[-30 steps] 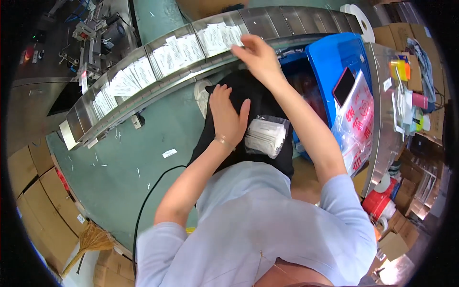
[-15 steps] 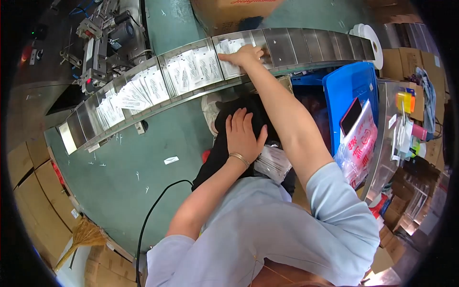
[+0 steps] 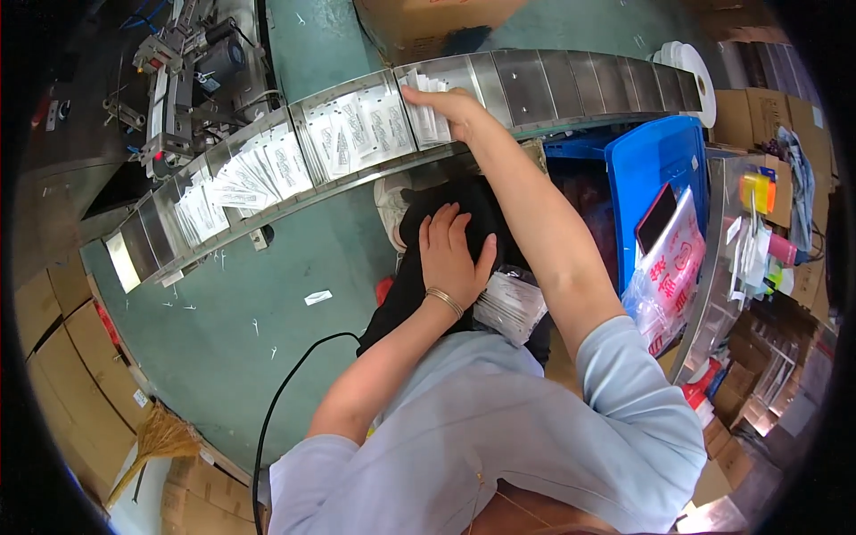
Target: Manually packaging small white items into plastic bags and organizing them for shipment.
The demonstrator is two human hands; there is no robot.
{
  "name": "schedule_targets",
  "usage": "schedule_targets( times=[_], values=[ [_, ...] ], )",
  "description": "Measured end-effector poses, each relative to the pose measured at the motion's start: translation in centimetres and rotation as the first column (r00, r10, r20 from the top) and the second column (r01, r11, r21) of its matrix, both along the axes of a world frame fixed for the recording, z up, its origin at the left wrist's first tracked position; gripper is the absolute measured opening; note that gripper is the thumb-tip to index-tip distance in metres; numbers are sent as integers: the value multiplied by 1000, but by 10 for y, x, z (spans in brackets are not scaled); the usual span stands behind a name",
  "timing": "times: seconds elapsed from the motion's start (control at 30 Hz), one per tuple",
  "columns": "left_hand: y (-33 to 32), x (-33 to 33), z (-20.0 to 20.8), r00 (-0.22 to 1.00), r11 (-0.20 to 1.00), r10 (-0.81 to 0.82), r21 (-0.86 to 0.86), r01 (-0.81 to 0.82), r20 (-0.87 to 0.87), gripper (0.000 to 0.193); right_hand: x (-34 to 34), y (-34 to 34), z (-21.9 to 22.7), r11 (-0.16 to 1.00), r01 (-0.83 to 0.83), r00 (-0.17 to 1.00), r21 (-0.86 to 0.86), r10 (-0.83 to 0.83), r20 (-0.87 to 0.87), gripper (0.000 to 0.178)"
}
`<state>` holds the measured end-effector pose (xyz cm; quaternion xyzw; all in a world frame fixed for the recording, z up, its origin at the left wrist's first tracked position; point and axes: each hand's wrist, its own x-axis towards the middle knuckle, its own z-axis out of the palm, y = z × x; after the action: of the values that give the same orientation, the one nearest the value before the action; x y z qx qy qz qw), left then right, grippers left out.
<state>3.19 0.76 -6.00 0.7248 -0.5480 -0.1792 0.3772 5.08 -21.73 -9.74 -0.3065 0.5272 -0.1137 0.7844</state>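
Reaching onto the conveyor (image 3: pixel 568 85), our right hand (image 3: pixel 456 109) meets dark-printed packets (image 3: pixel 430 129), how gripped we cannot tell; before the conveyor, our left hand (image 3: pixel 452 265) lies loosely spread, empty

My shirt (image 3: pixel 526 401): pale blue. My trousers (image 3: pixel 401 290): black. My bracelet (image 3: pixel 445 301): gold. Packets (image 3: pixel 361 129): white, dark printed pattern. Conveyor (image 3: pixel 571 85): silver-grey metal. Lap bundle (image 3: pixel 510 308): white, clear wrap. Floor (image 3: pixel 294 259): green, white scraps (image 3: pixel 318 297). Lid (image 3: pixel 637 165): solid blue. Phone (image 3: pixel 656 217): black face, red edge. Plastic bag (image 3: pixel 670 276): whitish, red print. Boxes (image 3: pixel 98 357): brown. Broom (image 3: pixel 165 432): straw-yellow. Cable (image 3: pixel 276 392): black. Roll (image 3: pixel 700 85): white.
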Motion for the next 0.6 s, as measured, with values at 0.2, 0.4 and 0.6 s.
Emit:
schedule_targets(
  times=[0.2, 0.4, 0.6],
  values=[
    [-33, 19, -10, 736, 946, 263, 18, -323, -624, 21, 2, -1, -22, 954, -199, 980, -223, 191, -55, 47],
    [-94, 74, -30, 607, 820, 431, 9, -572, -668, 20, 14, 17, 21, 929, -96, 986, -357, 41, -159, 39],
    [-117, 103, -29, 525, 845, 480, 209, -492, -703, 25, -5, 6, 17, 964, -11, 998, -265, -8, -70, 40]
  ],
)
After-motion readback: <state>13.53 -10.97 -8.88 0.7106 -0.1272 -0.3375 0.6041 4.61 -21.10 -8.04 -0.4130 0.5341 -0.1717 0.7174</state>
